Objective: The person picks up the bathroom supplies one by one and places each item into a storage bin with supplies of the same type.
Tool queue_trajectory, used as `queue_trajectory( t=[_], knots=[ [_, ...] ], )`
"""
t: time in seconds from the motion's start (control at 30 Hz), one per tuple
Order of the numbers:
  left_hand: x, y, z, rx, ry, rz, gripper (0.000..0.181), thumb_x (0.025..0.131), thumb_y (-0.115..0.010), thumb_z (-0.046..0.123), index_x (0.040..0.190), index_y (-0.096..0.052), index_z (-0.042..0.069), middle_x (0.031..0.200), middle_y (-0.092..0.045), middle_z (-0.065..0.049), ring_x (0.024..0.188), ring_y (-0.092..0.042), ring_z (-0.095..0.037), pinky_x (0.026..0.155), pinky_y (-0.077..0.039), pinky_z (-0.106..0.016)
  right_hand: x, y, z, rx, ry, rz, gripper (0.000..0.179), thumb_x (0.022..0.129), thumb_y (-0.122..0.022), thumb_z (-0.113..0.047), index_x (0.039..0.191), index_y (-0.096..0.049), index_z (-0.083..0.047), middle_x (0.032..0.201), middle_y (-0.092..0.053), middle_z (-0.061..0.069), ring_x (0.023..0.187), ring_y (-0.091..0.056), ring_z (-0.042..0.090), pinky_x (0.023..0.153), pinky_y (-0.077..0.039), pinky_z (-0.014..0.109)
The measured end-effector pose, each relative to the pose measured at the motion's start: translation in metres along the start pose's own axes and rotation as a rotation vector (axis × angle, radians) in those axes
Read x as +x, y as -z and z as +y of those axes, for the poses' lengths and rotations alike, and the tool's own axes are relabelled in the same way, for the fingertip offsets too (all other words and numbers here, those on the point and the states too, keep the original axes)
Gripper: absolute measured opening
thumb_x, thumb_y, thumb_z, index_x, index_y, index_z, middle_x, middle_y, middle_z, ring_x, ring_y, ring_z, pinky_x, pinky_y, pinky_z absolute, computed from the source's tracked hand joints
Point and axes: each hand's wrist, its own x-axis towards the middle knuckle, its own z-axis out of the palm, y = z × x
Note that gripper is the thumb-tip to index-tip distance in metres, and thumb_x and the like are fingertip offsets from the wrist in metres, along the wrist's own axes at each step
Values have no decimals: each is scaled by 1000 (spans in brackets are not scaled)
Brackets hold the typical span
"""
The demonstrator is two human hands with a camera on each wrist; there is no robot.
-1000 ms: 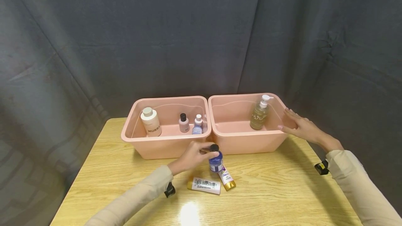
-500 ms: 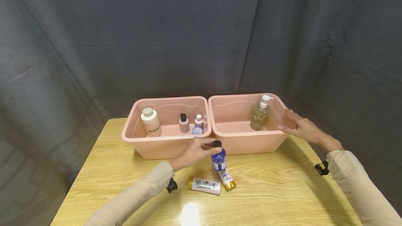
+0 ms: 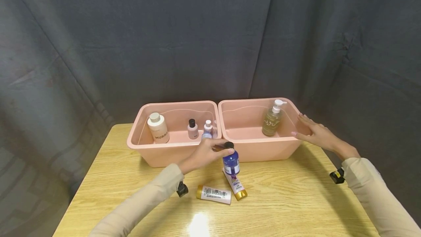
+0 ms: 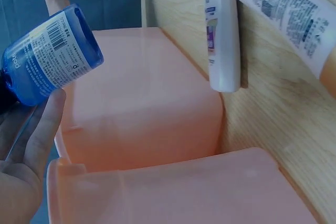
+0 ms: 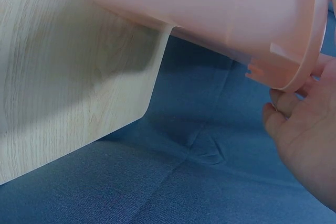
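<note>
My left hand [image 3: 205,153] pinches a blue bottle [image 3: 231,164] near its black cap and holds it upright above the table, just in front of the pink bins. In the left wrist view the blue bottle [image 4: 50,56] shows a barcode label. Below it lies a white tube with a gold cap [image 3: 237,185]; a second white tube [image 3: 215,194] lies to its left. At the far right, my right hand [image 3: 317,134] rests on the rim of the right pink bin [image 3: 260,149]. The right wrist view shows some fingers [image 5: 281,106] bent below that rim.
The left pink bin [image 3: 164,155] holds a large white bottle [image 3: 158,129], a small black-capped bottle [image 3: 192,130] and white-capped bottle [image 3: 208,126], plus a partly hidden blue-labelled item. A pump bottle [image 3: 271,121] stands in the right bin. A grey curtain [image 3: 210,39] hangs behind.
My left hand has raised the blue bottle and carried it slightly right and toward the bins, uncovering more of the tube beneath. My right hand has stayed on the rim.
</note>
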Motion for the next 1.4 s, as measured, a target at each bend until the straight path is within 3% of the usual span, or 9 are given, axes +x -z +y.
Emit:
queue_trajectory(
  t=[0.13, 0.3, 0.6, 0.8, 0.9, 1.4],
  knots=[
    [4, 2, 5, 8, -28, 33, 25, 91, -73, 17, 112, -74, 2, 101, -74, -9, 86, -71, -13, 77, -57, -29, 0, 0, 0, -1, -2, 1, 91, 95, -62, -47, 158, -12, -3, 160, -7, 29, 133, -29, 59, 101, -29, 72],
    [9, 3, 11, 3, -6, 63, 24, 90, -74, 19, 109, -75, 5, 101, -75, -5, 86, -70, -12, 77, -57, -30, 0, 0, 0, 0, -5, -4, 91, 95, -62, -47, 158, -12, -4, 160, -6, 28, 134, -28, 59, 101, -28, 73],
    [20, 4, 16, -90, 6, 63, 26, 91, -74, 23, 110, -75, 5, 99, -75, -1, 91, -69, -13, 82, -56, -32, 0, 1, 0, -3, -4, -6, 91, 95, -62, -47, 158, -13, -4, 161, -6, 27, 135, -27, 59, 101, -26, 73],
    [29, 7, 19, -27, -39, 74, 25, 91, -74, 20, 111, -74, 5, 99, -75, -2, 88, -69, -10, 79, -56, -30, 0, 1, -1, 5, -5, -9, 91, 95, -62, -47, 158, -12, -4, 161, -6, 26, 137, -22, 59, 101, -22, 75],
    [34, 8, 23, -1, -27, 73, 26, 91, -73, 22, 112, -75, 6, 99, -75, 0, 87, -68, -8, 78, -56, -28, 0, 1, -1, 9, -2, -9, 90, 95, -62, -46, 158, -13, -4, 161, -6, 27, 137, -21, 59, 101, -22, 75],
    [56, 13, 33, -43, 3, 103, 33, 91, -73, 29, 115, -74, 6, 104, -74, -2, 92, -69, -11, 84, -55, -28, 0, 1, -3, 3, -16, -13, 91, 95, -61, -48, 158, -13, -4, 160, -5, 28, 136, -21, 61, 100, -22, 76]
  ],
)
